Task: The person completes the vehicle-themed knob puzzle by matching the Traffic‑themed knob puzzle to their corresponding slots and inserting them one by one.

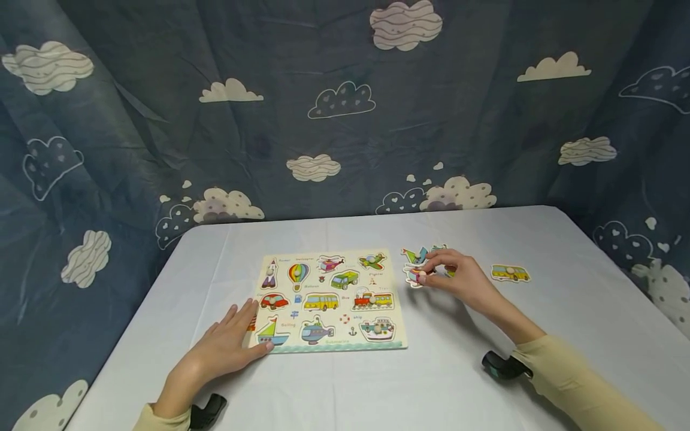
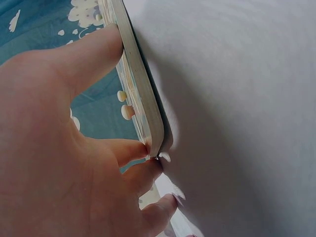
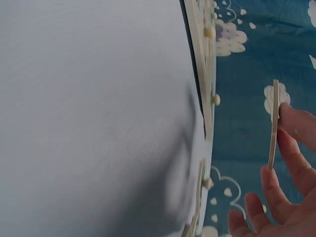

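Observation:
The wooden puzzle board [image 1: 398, 345] with vehicle pictures lies flat on the white table. My left hand [image 1: 221, 344] rests at its near left corner, fingers fairly straight along the left side and thumb at the near edge. In the left wrist view, the thumb [image 2: 94, 54] touches the board's rim. Off the board's right side, my right hand [image 1: 458, 278] pinches a small puzzle piece [image 1: 411, 275] with pink and blue on it. The right wrist view shows this thin piece [image 3: 273, 123] edge-on, raised above the table, between thumb and fingers.
A green and blue sailboat piece [image 1: 412, 257] lies behind the right hand, beside others partly hidden by it. Farther right lies a yellow bus piece [image 1: 510, 273]. Knobs [image 2: 127, 112] stand up from the board. A dark cloud-print curtain [image 1: 345, 143] hangs behind the table.

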Demonstrator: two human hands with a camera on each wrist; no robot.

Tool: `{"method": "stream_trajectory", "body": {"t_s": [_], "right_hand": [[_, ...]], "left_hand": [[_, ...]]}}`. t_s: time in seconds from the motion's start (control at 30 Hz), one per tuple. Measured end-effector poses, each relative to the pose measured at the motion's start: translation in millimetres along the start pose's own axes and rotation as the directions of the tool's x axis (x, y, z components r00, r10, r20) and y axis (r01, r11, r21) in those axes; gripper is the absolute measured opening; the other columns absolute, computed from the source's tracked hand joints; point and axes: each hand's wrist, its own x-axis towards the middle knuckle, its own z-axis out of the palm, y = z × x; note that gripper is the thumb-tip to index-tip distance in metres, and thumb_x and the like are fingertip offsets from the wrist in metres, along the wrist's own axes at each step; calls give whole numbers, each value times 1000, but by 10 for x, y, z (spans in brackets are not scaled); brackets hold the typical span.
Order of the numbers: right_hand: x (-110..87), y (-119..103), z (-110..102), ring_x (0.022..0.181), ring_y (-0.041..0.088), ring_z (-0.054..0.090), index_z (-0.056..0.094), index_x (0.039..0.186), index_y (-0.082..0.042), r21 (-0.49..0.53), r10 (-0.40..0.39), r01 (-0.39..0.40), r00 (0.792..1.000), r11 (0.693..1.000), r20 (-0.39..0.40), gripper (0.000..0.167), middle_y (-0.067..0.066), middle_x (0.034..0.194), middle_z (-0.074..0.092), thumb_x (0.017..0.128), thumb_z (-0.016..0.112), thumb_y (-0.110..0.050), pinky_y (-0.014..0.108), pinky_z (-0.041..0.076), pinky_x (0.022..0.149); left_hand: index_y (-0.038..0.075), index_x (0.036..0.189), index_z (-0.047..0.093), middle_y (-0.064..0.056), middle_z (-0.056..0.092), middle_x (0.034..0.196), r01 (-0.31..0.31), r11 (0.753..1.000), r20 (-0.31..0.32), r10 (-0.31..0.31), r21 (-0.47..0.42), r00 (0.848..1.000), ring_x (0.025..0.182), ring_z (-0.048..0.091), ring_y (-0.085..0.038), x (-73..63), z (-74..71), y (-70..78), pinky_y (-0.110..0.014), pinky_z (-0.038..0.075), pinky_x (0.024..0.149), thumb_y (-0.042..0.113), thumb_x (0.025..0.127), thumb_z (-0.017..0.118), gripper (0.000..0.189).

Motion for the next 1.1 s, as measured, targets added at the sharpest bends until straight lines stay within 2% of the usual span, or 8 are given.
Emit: {"method": "stream_trajectory", "body": {"t_s": [0.3,0.57,0.83,1.1], "right_hand": [[302,-94,272,124,30,50,75,92,-10,31,-33,32,999,999,28,18,16,129,60,82,82,-24,55,36,102],[523,-148,514,119,31,55,76,88,-12,-19,-103,104,992,994,67,13,16,124,63,82,82,-22,53,39,102],[727,-259,668,122,30,53,76,88,-12,-12,-87,88,992,996,93,10,17,126,62,84,80,-20,52,36,105],[943,-383,819,123,30,52,76,88,-12,-31,-72,77,989,997,132,15,13,124,63,83,82,-25,52,40,102]], "left_hand": [[4,156,25,-17,23,160,2,1000,-10,-2,0,1000,145,15,-45,4,7,-12,-69,17,108,65,86,60,99],[5,156,25,-16,23,160,18,1000,4,-18,-1,1000,145,15,-45,2,7,11,-69,16,109,63,86,61,98],[4,156,25,-17,23,160,11,1000,-1,-11,-4,1000,145,15,-45,3,3,2,-69,16,109,63,87,61,98],[4,156,24,-15,22,161,22,1000,1,-22,-1,1000,146,13,-42,12,-2,8,-67,16,110,62,87,62,98]]}}
